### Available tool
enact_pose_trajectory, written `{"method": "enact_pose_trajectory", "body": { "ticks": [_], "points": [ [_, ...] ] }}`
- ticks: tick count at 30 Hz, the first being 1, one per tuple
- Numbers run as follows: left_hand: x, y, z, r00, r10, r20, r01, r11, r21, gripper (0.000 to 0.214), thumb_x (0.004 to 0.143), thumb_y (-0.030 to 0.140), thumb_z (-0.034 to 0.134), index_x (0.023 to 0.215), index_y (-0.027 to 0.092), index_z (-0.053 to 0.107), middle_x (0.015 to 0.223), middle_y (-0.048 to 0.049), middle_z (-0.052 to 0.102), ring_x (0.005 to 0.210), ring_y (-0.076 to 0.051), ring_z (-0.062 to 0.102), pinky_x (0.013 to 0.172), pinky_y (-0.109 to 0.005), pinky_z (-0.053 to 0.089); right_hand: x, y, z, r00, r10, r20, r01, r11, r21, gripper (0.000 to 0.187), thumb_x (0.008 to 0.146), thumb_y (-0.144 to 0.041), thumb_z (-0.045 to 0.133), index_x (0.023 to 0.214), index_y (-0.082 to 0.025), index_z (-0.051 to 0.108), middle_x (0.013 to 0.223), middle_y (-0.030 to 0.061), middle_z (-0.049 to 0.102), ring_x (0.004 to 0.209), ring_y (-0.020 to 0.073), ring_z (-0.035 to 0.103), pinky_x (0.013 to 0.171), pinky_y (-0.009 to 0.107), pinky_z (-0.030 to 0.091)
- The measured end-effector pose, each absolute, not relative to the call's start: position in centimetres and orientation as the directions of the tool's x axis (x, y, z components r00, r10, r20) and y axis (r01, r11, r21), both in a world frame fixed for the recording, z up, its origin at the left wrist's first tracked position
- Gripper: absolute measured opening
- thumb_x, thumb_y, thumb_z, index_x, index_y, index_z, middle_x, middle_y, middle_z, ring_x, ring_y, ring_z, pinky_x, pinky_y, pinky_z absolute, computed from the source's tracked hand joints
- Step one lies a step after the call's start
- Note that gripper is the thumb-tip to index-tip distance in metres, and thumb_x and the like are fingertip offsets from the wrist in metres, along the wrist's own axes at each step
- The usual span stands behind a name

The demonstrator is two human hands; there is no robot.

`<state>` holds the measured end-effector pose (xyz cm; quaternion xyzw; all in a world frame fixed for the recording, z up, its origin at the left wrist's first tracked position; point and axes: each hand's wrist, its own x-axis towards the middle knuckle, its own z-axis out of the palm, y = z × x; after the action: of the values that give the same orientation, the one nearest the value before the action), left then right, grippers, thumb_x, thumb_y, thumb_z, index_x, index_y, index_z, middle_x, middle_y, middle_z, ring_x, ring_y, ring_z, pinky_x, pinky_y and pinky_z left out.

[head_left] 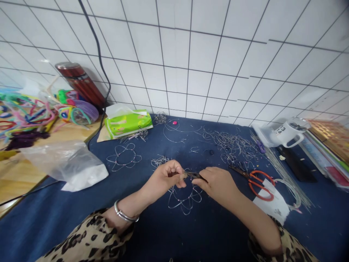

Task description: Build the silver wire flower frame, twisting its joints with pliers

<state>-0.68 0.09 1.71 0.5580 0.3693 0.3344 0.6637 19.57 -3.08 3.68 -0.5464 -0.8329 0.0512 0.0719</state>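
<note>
My left hand (165,179) is closed in a pinch on a thin wire flower shape (187,199), whose looped petals with small pinkish dots spread below my fingers. My right hand (219,184) wraps round small dark pliers (196,175), their jaws pointing left toward my left fingertips. The exact spot where the jaws meet the wire is too small to make out. A second wire flower (124,157) lies flat on the blue cloth to the left. Just behind my left hand sits a small bundle of wire (160,160).
Loose wire scraps (234,143) cover the back right, near orange-handled scissors (261,185) and long straight wires (286,174). A white mug (290,133) stands far right. At left are a green tissue pack (128,124), a plastic bag (81,163) and a red thermos (81,82).
</note>
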Motion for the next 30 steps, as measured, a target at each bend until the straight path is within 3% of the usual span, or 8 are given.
{"method": "enact_pose_trajectory", "body": {
  "ticks": [18,30],
  "points": [
    [-1.05,0.38,1.72,0.523,0.843,-0.128,-0.068,0.191,0.979,0.015,0.081,0.02,0.059,0.082,0.015,0.045,0.069,-0.0037,0.068,0.066,-0.015,0.066,0.064,-0.028,0.051,19.86,-3.09,3.93,-0.391,0.918,0.069,0.901,0.397,-0.174,0.041,0.088,-0.05,0.038,0.07,-0.018,0.056,0.07,0.0002,0.06,0.068,0.0123,0.053,0.062,0.025,0.028],
    [-1.16,0.46,1.52,0.563,0.817,-0.127,-0.114,0.228,0.967,0.012,0.081,0.019,0.059,0.085,0.014,0.049,0.069,-0.0033,0.067,0.063,-0.015,0.065,0.06,-0.028,0.052,20.03,-2.68,4.41,-0.395,0.918,-0.04,0.853,0.35,-0.388,0.045,0.087,-0.053,0.037,0.063,-0.017,0.051,0.062,-0.0027,0.054,0.056,0.0074,0.047,0.052,0.021,0.022]
  ]
}}
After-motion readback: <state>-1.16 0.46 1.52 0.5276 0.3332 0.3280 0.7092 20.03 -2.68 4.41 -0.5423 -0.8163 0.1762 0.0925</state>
